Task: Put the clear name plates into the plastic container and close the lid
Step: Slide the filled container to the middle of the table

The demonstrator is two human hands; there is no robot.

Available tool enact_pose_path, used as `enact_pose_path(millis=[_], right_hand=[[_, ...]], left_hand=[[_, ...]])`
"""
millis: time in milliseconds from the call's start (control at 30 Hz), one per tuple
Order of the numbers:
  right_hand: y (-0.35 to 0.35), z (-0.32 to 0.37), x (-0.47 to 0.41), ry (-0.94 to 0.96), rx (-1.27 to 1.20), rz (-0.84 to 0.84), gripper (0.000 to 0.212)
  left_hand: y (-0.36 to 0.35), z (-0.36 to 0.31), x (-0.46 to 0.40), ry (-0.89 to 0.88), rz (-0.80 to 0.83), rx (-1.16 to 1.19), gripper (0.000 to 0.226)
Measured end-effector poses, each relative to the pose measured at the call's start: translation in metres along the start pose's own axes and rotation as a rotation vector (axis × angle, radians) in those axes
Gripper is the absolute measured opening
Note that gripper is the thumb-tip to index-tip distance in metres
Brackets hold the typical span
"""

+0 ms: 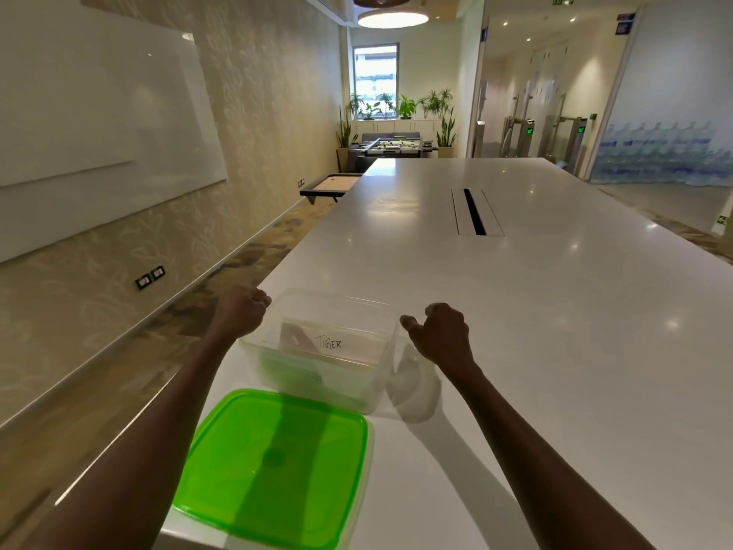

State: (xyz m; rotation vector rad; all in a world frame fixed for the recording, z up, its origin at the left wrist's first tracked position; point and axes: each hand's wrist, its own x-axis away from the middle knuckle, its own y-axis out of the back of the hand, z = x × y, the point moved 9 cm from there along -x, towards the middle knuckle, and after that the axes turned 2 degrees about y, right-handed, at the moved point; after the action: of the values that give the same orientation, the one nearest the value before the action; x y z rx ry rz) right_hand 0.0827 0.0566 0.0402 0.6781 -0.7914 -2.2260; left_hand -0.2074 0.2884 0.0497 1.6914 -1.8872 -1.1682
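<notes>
- The green lid (273, 466) lies flat on the white table (535, 311), nearest the person and just in front of the container — parked within reach, I judge, for the closing step, which is not yet done.
- The clear plastic container (254, 351) stands open just beyond it, near the table's left edge. A clear name plate (331, 343) lettered "TIGER" stands upright inside (whether more plates stand behind it I cannot tell).
- The left hand (240, 311) and right hand (438, 331) flank the container, fingers curled; neither visibly holds anything, though the left may touch the far-left rim — too unclear to say.
- Nothing lies between lid and container.
- Farther off: a cable slot (474, 212) in the tabletop, a whiteboard (99, 105) on the left wall, then a foosball table (396, 146) and potted plants (406, 107) under the window.
</notes>
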Motion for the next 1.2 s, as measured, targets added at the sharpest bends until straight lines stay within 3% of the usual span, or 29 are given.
enact_pose_path(millis=[333,933,1200], right_hand=[[-0.045,-0.012,0.023,-0.308,-0.630,0.238,0.047],[-0.045,-0.009,0.023,-0.331,-0.804,0.278,0.035],[-0.001,-0.015,0.005,-0.241,-0.786,0.252,0.028]], left_hand=[[-0.015,0.042,0.005,0.277,0.094,0.364,0.029],[-0.006,0.030,0.014,0.298,0.079,0.497,0.025],[-0.004,-0.014,0.016,0.263,0.093,0.548,0.025]])
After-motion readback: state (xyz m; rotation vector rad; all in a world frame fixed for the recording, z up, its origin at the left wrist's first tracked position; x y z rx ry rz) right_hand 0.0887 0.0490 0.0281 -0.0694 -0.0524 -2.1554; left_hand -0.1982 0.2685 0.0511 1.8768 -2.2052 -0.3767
